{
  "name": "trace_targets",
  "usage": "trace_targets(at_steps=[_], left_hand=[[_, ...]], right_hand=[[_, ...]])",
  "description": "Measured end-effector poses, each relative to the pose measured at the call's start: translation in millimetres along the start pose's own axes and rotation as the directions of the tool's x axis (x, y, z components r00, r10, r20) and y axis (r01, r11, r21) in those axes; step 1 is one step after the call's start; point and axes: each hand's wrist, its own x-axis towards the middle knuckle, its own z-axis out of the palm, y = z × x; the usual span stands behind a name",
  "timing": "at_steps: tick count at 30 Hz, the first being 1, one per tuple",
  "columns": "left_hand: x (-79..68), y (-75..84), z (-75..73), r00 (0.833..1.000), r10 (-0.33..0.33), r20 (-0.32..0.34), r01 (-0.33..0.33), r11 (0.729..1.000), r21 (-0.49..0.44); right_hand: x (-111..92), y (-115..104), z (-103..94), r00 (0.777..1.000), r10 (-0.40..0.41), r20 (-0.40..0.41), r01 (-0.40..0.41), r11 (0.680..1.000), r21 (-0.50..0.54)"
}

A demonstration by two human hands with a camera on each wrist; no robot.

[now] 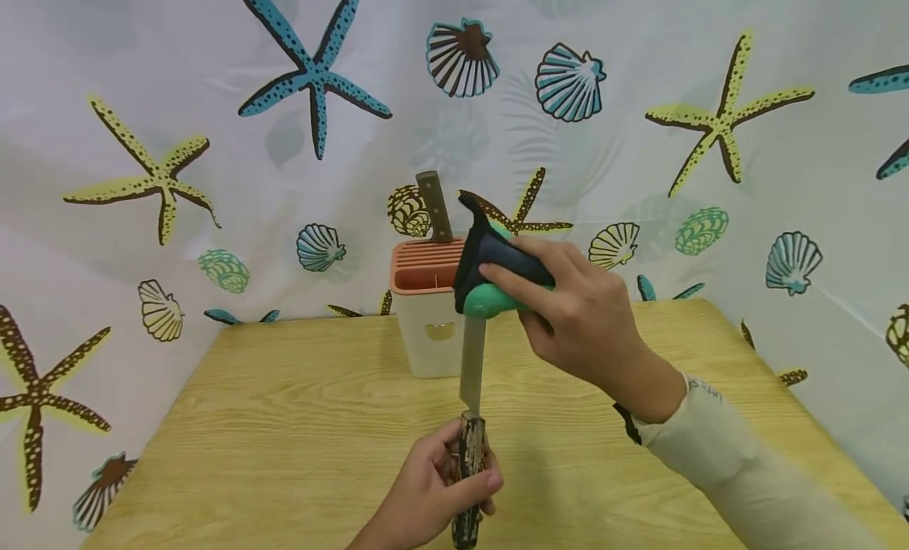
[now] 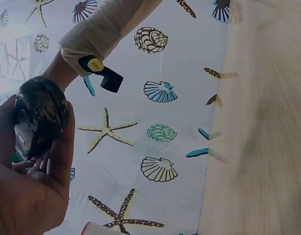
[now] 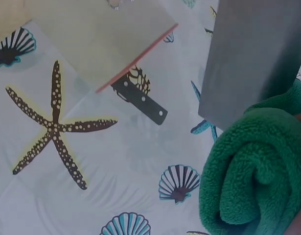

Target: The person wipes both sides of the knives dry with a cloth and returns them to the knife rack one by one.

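In the head view my left hand (image 1: 426, 487) grips the worn, dark handle of a knife (image 1: 472, 368), whose blade points upward. The same mottled handle (image 2: 42, 107) fills the curled fingers in the left wrist view. Above it, my right hand (image 1: 589, 321) pinches a folded green and dark-blue cloth (image 1: 490, 300) around the upper blade, hiding the tip. Seen from the right wrist, the cloth (image 3: 248, 171) is a fluffy green roll against the broad grey blade (image 3: 253, 54).
Behind the blade stands a white knife block (image 1: 426, 337) with an orange slotted top. A second knife (image 1: 435, 207) sits in it, its riveted dark handle sticking up. The wooden table (image 1: 284, 424) meets hanging white sheets (image 1: 398, 140) printed with starfish and shells.
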Motion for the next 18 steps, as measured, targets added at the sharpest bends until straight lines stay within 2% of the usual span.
trace_targets(at_steps=[2, 5, 9, 14, 18], left_hand=[[-0.4, -3.4, 1.5, 0.999, 0.026, 0.04, -0.023, 0.998, -0.055], [-1.7, -5.6, 0.8, 0.998, 0.054, 0.023, -0.052, 0.995, -0.084], [-1.3, -5.6, -3.9, 0.995, 0.103, -0.008, -0.103, 0.994, -0.045], [2.8, -4.3, -8.4, 0.986, 0.165, 0.004, -0.165, 0.986, 0.004], [4.3, -2.3, -5.6, 0.981, 0.193, 0.012, -0.194, 0.98, 0.039]], right_hand=[[4.7, 5.6, 1.4, 1.0, 0.015, 0.004, -0.015, 1.0, -0.014], [7.0, 9.1, 2.4, 0.999, 0.039, 0.03, -0.039, 0.999, -0.022], [0.0, 1.8, 3.8, 0.999, 0.03, 0.029, -0.031, 0.999, 0.012], [-11.3, -17.2, 4.4, 0.999, -0.022, 0.026, 0.021, 0.998, 0.055], [-18.4, -26.4, 5.4, 0.998, -0.051, 0.044, 0.049, 0.998, 0.05]])
